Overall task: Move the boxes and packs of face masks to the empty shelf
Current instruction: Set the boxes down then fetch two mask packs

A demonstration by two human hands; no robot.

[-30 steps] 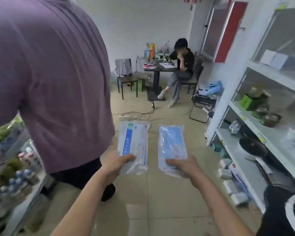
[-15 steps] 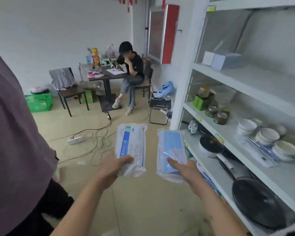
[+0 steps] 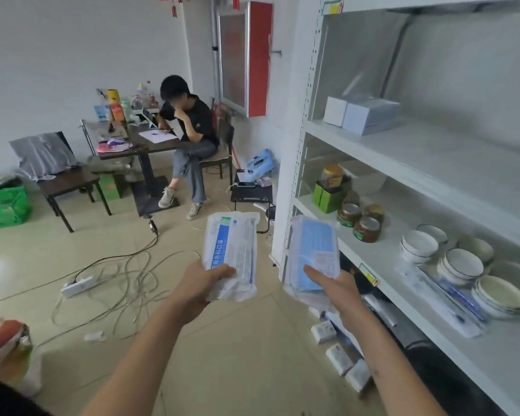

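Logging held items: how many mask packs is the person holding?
2. A white pack with a blue stripe in the left hand; a clear pack of blue masks in the right hand. More could be stacked behind either, unseen.

1. Left hand (image 3: 203,282): lower centre of frame, forearm bare and extended forward, thumb on top, fingers closed around a held item.
2. Right hand (image 3: 333,285): right of centre, forearm extended, thumb clamped on top of a held item.

"用外科口罩" on white mask pack (image 3: 230,253)
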